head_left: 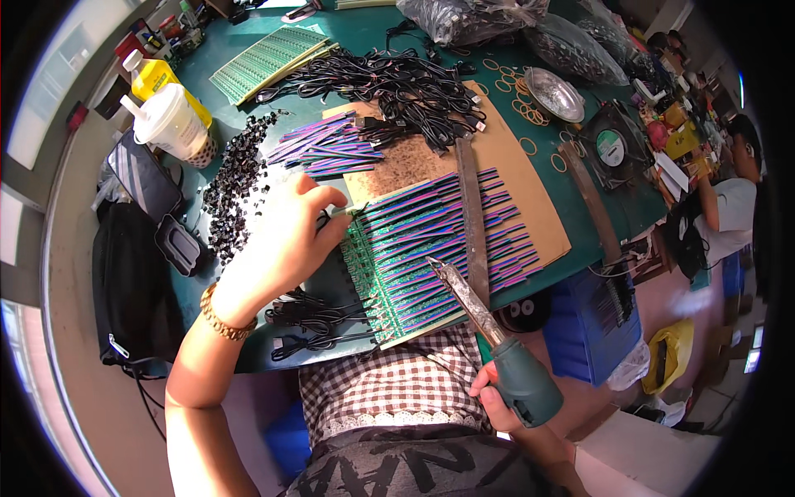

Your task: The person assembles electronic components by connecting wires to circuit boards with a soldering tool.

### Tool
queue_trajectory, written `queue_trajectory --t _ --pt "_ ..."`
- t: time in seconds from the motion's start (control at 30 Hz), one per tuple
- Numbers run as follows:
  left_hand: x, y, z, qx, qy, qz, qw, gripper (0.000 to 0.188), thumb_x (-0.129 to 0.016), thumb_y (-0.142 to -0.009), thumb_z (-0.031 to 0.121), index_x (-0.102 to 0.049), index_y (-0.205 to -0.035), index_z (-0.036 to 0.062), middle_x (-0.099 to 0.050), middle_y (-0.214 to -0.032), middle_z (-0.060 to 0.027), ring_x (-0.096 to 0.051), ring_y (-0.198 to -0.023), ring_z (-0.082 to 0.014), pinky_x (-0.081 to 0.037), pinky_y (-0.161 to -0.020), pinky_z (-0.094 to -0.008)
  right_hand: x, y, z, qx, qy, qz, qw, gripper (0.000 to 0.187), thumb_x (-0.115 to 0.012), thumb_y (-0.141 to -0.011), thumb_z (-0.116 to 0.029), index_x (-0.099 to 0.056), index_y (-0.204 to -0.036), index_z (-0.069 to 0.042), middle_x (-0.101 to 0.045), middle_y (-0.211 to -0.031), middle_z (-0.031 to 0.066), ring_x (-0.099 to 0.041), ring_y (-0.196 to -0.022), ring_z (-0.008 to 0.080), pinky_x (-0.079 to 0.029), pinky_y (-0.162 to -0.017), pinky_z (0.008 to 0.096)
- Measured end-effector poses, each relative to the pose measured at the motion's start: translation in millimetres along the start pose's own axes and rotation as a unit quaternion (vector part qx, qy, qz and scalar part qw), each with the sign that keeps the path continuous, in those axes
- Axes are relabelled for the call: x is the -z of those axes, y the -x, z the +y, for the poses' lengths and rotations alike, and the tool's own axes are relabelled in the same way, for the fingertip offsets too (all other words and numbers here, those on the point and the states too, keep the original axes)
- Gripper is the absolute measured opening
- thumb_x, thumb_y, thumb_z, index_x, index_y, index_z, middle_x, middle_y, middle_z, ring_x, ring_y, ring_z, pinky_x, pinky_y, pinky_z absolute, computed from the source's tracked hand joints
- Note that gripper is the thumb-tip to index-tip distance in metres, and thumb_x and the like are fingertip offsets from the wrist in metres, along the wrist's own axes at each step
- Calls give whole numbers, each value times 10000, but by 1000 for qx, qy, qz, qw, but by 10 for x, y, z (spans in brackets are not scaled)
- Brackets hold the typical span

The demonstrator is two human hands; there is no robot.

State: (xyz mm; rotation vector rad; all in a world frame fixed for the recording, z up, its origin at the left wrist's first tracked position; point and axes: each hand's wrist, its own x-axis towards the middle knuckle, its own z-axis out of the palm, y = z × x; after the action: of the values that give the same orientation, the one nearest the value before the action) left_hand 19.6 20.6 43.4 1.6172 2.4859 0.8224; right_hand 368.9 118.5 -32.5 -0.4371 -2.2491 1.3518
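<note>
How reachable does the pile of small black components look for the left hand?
Likely yes: the pile of small black components lies left of the left hand, with nothing visible between; whether it holds something is unclear.

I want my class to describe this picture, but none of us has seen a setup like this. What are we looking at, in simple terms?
There is no robot here: a person works with two bare hands. The single picture comes from a wide fisheye camera on their head, looking down, so straight edges bend near the rim.

The right hand holds a green-handled soldering iron. The left hand is beside a green circuit panel; whatever is between its fingers is unclear.

On the green table lie striped wires under a metal bar, black cables and a lidded cup.
</note>
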Motion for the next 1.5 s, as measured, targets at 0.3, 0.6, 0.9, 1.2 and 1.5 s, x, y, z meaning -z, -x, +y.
queue_trajectory --t 0.3,0.6,0.9,1.2,1.5 --pt "-289 -218 12 32 -11 -4 999 89 -606 -863 90 -576 -889 10 -552 -916 -163 -575 -826 -313 -457 -722 -389 -30 -109 -141 -32 -57 -64 996 224 -562 -858 -67 -501 -1055 21 -572 -774 100 -588 -647 176 -504 -601 308" --pt "43 295 449 -39 135 14 990 118 -628 -802 -16 -542 -878 16 -564 -729 -122 -567 -601 -265 -458 -561 -339 -239 -505 -371 -91 -351 3 932 360 -533 -861 45 -414 -1193 -27 -566 -783 133 -581 -648 177 -501 -585 301" --pt "-12 482 643 119 417 -176 884 66 -681 -802 54 -649 -791 -1 -612 -678 0 -522 -577 -29 -430 -506 -210 -640 -1001 -457 -31 -358 17 933 563 -628 -821 105 -391 -1296 -84 -568 -1001 123 -561 -755 109 -480 -607 231" --pt "59 469 654 173 402 -270 857 76 -641 -769 19 -577 -731 9 -585 -673 30 -491 -606 -9 -411 -524 -184 -647 -1005 -407 19 -305 5 952 468 -600 -848 95 -429 -1258 -50 -582 -929 99 -578 -830 131 -487 -690 250" --pt "-27 519 724 188 426 -252 848 52 -632 -799 9 -639 -820 -38 -617 -775 -37 -557 -696 -48 -463 -598 -214 -502 -933 -455 -96 -156 -7 983 321 -668 -819 3 -554 -1118 -5 -611 -894 65 -595 -784 154 -494 -700 268"
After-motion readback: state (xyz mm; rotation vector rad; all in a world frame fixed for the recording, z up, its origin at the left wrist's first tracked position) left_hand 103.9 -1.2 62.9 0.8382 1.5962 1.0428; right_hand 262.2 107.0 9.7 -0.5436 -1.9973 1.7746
